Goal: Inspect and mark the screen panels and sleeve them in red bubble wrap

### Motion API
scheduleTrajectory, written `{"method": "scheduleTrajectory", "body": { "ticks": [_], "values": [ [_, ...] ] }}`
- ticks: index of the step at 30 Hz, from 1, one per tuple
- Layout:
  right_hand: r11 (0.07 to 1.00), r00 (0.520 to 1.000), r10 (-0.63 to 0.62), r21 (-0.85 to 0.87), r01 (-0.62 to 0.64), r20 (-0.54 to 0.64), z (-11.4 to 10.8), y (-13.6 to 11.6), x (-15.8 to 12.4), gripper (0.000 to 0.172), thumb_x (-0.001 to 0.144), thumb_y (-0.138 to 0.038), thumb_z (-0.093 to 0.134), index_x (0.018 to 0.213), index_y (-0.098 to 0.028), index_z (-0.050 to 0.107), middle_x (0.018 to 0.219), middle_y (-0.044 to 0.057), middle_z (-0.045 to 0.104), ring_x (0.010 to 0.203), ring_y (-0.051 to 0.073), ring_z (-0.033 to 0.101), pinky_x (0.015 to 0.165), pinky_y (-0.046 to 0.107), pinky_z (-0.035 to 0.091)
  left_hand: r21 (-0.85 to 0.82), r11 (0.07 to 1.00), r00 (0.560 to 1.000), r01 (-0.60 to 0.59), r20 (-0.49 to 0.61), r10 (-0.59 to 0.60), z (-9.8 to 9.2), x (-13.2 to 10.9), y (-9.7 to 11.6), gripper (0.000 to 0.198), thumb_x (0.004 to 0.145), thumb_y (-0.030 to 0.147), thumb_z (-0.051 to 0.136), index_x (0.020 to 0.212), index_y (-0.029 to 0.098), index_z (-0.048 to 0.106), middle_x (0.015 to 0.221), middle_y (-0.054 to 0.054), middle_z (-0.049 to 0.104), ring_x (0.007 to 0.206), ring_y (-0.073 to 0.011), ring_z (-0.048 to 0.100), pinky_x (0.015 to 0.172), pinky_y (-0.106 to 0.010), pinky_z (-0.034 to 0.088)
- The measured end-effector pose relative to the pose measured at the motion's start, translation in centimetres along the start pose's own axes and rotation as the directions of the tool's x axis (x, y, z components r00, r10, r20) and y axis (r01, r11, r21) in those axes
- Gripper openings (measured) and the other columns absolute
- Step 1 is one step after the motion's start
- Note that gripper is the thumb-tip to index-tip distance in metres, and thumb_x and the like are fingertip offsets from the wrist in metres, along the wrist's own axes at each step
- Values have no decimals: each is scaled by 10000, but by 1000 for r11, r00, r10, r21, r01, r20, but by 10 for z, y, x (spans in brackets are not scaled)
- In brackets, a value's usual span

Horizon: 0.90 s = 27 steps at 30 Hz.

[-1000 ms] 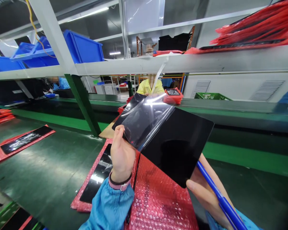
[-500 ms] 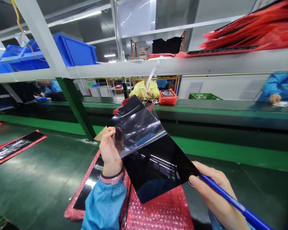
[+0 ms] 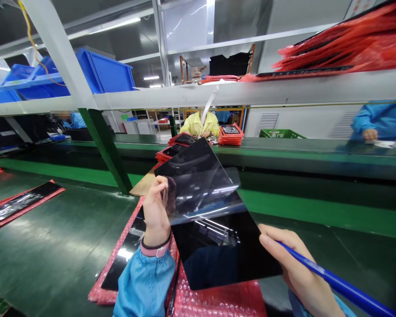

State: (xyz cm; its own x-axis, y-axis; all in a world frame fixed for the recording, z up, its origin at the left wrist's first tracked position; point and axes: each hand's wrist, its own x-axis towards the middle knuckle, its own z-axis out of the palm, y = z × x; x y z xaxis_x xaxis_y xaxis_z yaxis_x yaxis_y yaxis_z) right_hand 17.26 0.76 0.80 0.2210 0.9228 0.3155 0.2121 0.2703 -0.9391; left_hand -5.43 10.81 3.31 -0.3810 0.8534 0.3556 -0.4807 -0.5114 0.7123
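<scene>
A glossy black glass panel (image 3: 218, 255) is held tilted in front of me, with ceiling lights mirrored in it. My right hand (image 3: 297, 259) grips its right edge between thumb and fingers. A long blue stick-like tool (image 3: 343, 286) also lies in that hand; its tip is hidden. Clear film (image 3: 206, 204) covers the panel's upper part, its lower edge crossing the glass. At the film's left edge, my left hand (image 3: 156, 211) has its fingers pinched on it. Below the panel lies red bubble wrap (image 3: 218, 299), with another black panel (image 3: 114, 275) on wrap to the left.
A wrapped dark panel (image 3: 26, 202) lies on the green table at left. Beyond are stacked red-wrapped pieces (image 3: 166, 154), a slanting green post (image 3: 102, 149) and an overhead shelf (image 3: 185, 97) with blue bins (image 3: 105, 72). A person in yellow (image 3: 201, 123) sits opposite; another in blue is at right.
The panel has turned and its upper end has dropped to the right. My left hand has shifted slightly right with the film, whose corner now sticks out past the panel's right edge.
</scene>
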Motion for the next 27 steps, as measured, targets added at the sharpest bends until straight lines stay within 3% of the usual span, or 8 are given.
{"method": "scheduleTrajectory", "body": {
  "ticks": [3,6,11,17,21,24,25,27],
  "values": [
    [997,999,-30,79,26,44,2,6,9,312,789,-480,643,581,-247,638,602,-8,613,591,199,561,548,292,448,34,999,996,-3,89,0,3,-10,0,147,708,241,542,579,172,553,641,0,514,649,-131,497,618,-232,385],
    [993,987,-74,102,59,144,4,4,17,241,841,-435,597,713,-251,686,725,-5,672,716,212,612,661,285,485,79,995,983,-57,177,42,5,-19,-2,256,784,296,470,600,173,600,714,-40,575,764,-179,528,716,-264,396],
    [990,944,-112,-47,133,311,5,-4,20,223,834,-389,621,977,-228,679,837,-6,709,777,207,649,706,263,507,138,982,968,-125,236,90,6,-27,-5,280,805,284,472,609,182,646,672,-35,591,737,-179,531,717,-266,394],
    [946,943,-181,-214,245,280,3,8,15,417,803,-385,677,1187,-280,553,1082,3,720,1039,247,660,773,257,560,153,972,960,-178,245,138,5,-27,-6,166,716,207,549,630,185,689,701,-13,661,738,-162,587,697,-239,426],
    [884,919,-355,-259,389,169,11,16,15,741,781,-363,713,1407,-290,324,1423,70,490,1253,280,506,897,337,547,183,968,957,-170,263,118,2,-26,-10,123,672,157,589,641,194,703,729,-11,683,751,-172,611,700,-248,444],
    [770,808,-584,-262,582,81,16,20,16,945,798,-214,705,1506,-254,81,1587,80,106,1399,293,267,1084,452,370,233,948,946,-219,288,148,-2,-26,-13,144,684,152,577,634,197,704,707,-11,675,712,-163,609,662,-244,448],
    [694,741,-664,-285,661,101,17,21,16,958,799,-149,692,1510,-251,57,1593,58,49,1423,294,189,1120,485,297,249,936,939,-249,298,171,-3,-26,-14,151,690,155,571,630,196,704,685,-9,668,667,-152,598,623,-237,442],
    [520,597,-774,-325,790,212,16,21,17,938,789,-62,669,1509,-219,89,1590,44,87,1439,306,109,1143,555,196,272,905,913,-327,338,228,-6,-27,-16,166,705,163,562,630,193,707,619,-4,647,560,-130,555,534,-229,411]
  ]
}}
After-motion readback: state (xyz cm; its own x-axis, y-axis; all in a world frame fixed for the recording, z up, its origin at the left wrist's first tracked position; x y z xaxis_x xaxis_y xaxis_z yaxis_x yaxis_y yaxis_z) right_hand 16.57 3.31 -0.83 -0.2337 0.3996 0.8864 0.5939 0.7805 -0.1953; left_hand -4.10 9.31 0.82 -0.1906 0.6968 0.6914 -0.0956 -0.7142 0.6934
